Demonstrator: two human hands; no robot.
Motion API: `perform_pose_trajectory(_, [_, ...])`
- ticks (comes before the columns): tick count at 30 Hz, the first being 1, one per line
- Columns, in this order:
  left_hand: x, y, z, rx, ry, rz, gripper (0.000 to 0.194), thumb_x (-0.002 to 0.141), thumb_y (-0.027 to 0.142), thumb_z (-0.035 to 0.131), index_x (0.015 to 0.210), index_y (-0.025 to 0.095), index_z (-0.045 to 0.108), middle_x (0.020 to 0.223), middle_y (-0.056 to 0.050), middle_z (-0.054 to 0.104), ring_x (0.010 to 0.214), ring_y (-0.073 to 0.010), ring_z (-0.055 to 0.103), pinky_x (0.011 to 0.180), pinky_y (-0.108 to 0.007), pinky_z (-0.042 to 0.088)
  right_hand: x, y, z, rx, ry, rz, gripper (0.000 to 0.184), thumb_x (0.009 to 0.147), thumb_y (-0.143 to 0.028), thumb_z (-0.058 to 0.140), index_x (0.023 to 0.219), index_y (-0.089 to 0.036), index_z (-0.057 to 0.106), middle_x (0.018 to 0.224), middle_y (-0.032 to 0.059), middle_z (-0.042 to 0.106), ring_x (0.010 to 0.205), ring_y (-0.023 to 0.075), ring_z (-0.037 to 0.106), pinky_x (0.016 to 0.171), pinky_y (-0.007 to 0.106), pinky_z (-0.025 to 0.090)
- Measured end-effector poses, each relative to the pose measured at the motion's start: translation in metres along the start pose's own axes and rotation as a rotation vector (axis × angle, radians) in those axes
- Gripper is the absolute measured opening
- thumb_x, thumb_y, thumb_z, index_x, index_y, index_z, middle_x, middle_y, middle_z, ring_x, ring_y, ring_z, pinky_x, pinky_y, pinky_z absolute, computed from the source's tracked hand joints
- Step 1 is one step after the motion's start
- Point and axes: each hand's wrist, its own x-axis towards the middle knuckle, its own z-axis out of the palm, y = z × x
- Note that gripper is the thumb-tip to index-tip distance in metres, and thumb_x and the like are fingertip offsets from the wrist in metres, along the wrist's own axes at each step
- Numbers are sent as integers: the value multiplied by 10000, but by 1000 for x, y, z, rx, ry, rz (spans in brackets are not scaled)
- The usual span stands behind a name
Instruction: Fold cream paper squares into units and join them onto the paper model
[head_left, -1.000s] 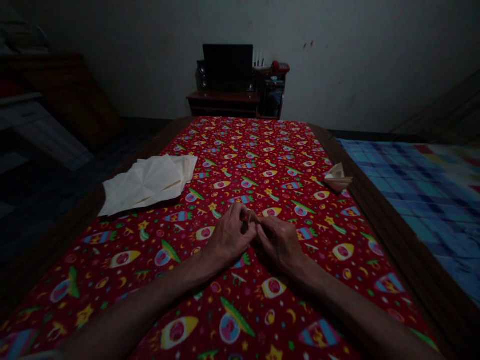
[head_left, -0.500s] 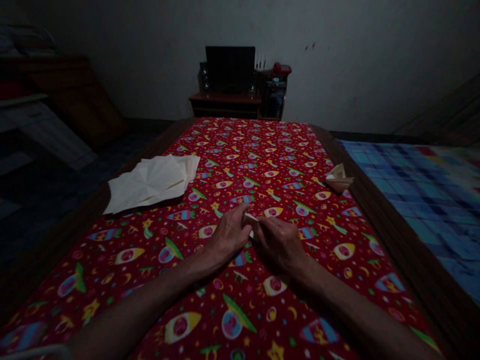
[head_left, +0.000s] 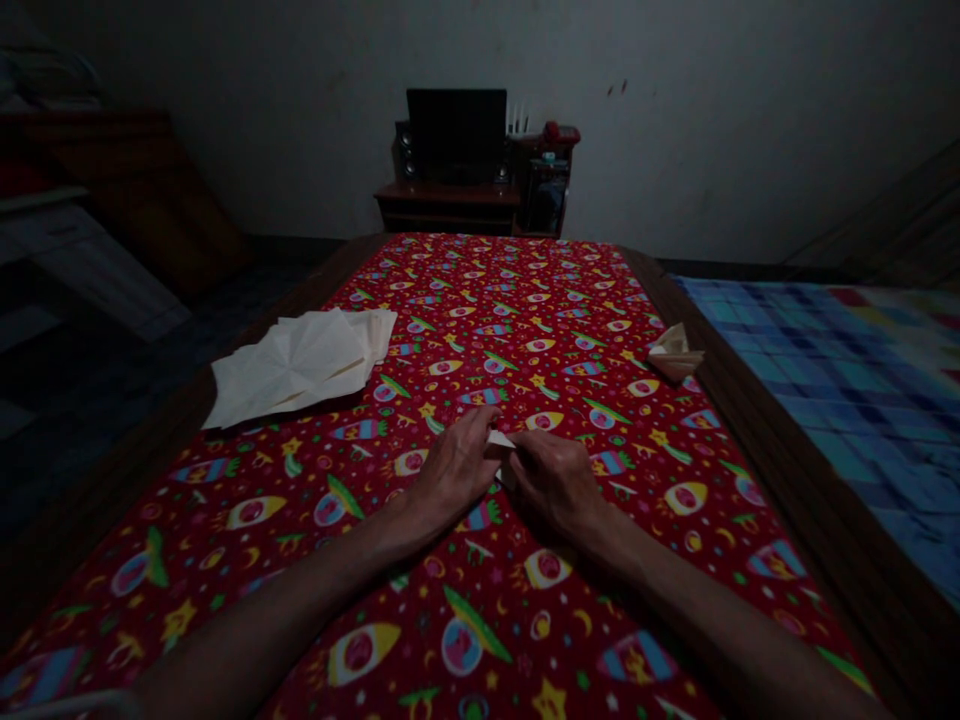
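A small folded piece of white paper is pinched between both hands, low over the red patterned cloth. My left hand closes on its left side, thumb and forefinger at the edge. My right hand grips its right side with curled fingers. Much of the paper is hidden by the fingers. To the left lies a stack of creased white paper sheets, apart from my hands. Near the right edge of the cloth sits a folded paper piece with pointed flaps.
Brown wooden bed or table edges border the cloth on both sides. Beyond it stand a black monitor with speakers and a red telephone. A blue checked cloth spreads out at the right.
The small paper's upper face is tilted more into view between my hands, showing a whiter flap. My hands stay in nearly the same place; the whole view has shifted slightly.
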Motion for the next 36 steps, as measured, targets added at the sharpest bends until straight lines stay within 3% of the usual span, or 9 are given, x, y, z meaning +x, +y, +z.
perform_pose_trajectory(6, [-3,0,-2,-28,-8,105,292,802,134,531,1089,180,509,1022,-67,572,927,-182,553,819,-302,461,-2,-2,-6,-54,-61,80,169,811,-187,471,921,-187,600,764,39,670,603,150,575,540,238,333])
perform_pose_trajectory(13, [-11,7,-8,52,7,152,458,690,-6,442,1110,175,427,1067,-77,499,1000,-212,487,874,-363,447,-7,0,-9,-186,-80,42,104,815,-178,469,846,-169,568,718,32,585,607,136,503,524,243,284])
perform_pose_trajectory(20, [-22,15,-19,260,-108,270,224,853,97,453,1056,165,522,1055,-79,577,995,-221,526,886,-386,456,-11,10,-11,-213,-88,-147,143,846,-184,492,918,-178,615,866,70,582,703,145,493,534,236,309])
perform_pose_trajectory(26, [-34,10,-20,424,-115,464,296,897,115,439,1182,104,517,1201,-108,590,1143,-230,513,965,-391,442,-17,17,-19,-173,-157,-311,210,867,-173,484,1045,-157,593,944,94,574,803,179,481,607,268,385])
perform_pose_trajectory(30, [-43,18,-22,493,-194,428,345,917,168,413,1247,93,481,1306,-117,524,1253,-240,436,1050,-416,373,-22,17,-22,-153,-202,-306,283,872,-135,451,1130,-166,563,986,104,555,850,196,467,686,309,417])
perform_pose_trajectory(36, [-54,27,-32,486,-367,338,506,915,301,434,1396,221,301,1485,-85,276,1367,-254,250,1086,-492,294,-31,17,-26,-149,-258,-274,330,879,-160,468,1194,-230,534,1122,114,510,981,229,445,780,367,423])
